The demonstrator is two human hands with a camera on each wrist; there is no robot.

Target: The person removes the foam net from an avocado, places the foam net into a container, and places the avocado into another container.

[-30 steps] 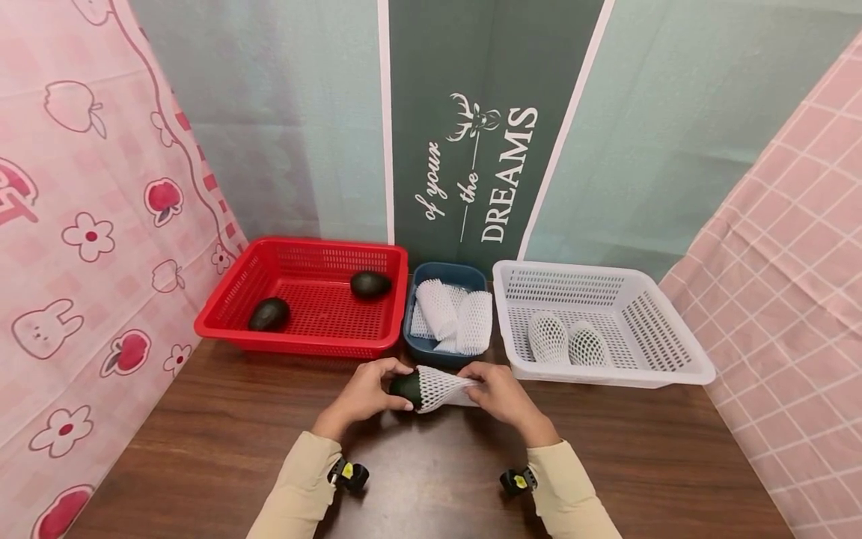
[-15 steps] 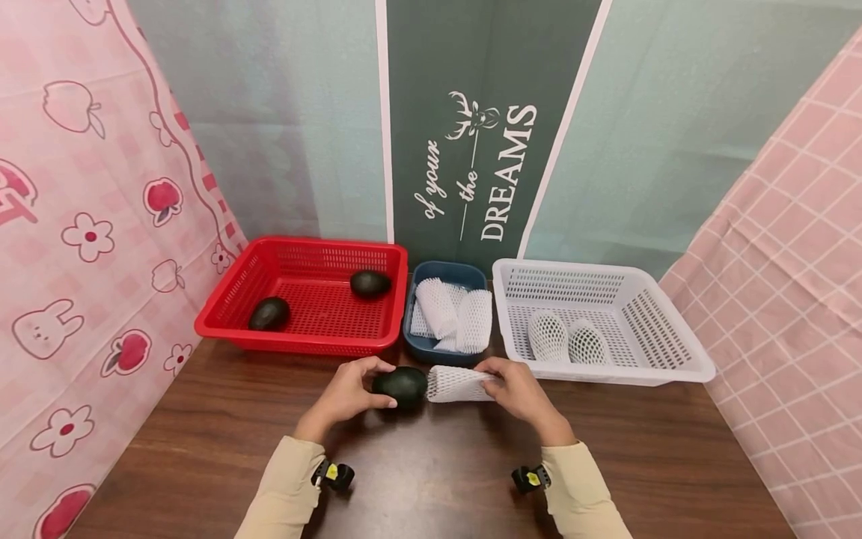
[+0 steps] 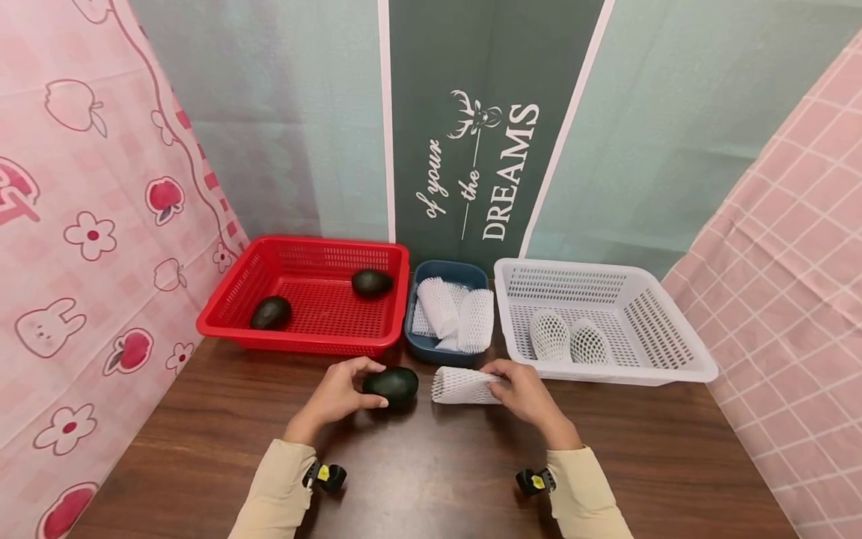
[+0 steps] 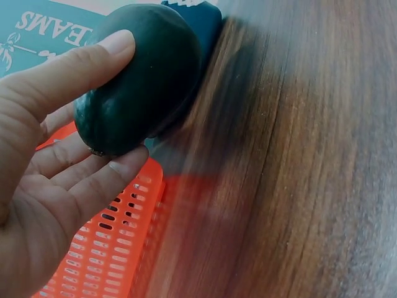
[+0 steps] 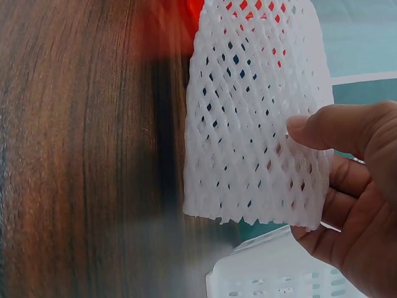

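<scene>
A bare dark green avocado (image 3: 393,385) is gripped at its left end by my left hand (image 3: 339,391). In the left wrist view the thumb lies over the avocado (image 4: 149,68) and the other fingers support it from below. My right hand (image 3: 525,389) pinches a white foam net sleeve (image 3: 463,386) by its right end. The sleeve's mouth faces the avocado, with a small gap between them. From the right wrist view, the thumb presses on the foam net sleeve (image 5: 254,124) with fingers behind it.
A red basket (image 3: 303,344) with two avocados stands at the back left. In the middle, a blue bin (image 3: 444,355) holds several foam net sleeves (image 3: 475,320). The white basket (image 3: 673,367) at right contains two sleeved avocados (image 3: 549,337). All stand on a brown wooden table (image 3: 431,479).
The avocado's right end was inside the net sleeve one second ago; now it is out. My left hand has moved left with the avocado, my right hand slightly right with the sleeve.
</scene>
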